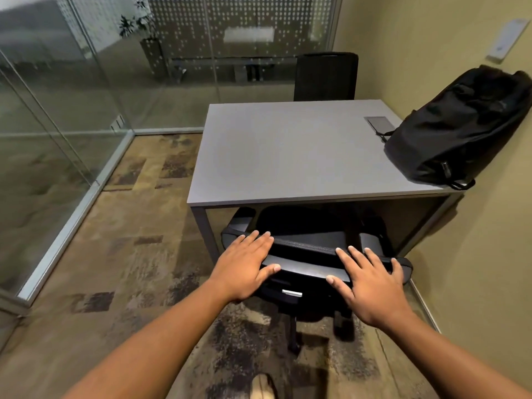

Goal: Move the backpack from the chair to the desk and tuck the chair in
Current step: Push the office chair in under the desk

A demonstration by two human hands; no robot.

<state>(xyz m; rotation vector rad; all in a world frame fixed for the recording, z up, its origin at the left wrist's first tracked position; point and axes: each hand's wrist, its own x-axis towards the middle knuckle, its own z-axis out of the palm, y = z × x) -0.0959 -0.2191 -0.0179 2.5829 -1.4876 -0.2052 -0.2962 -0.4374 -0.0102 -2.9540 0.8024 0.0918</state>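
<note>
A black backpack (457, 125) lies on the right side of the grey desk (288, 151), leaning against the wall. The black office chair (308, 246) stands at the desk's near edge, its seat under the desktop and its backrest top just in front of the edge. My left hand (247, 263) rests flat on the left part of the backrest top, fingers spread. My right hand (368, 283) rests flat on the right part in the same way. Neither hand curls around the backrest.
A second black chair (325, 76) stands at the desk's far side. Glass partitions (57, 125) close the room on the left and back. A beige wall (475, 254) runs close along the right. Patterned carpet (115, 254) lies to the left of the desk.
</note>
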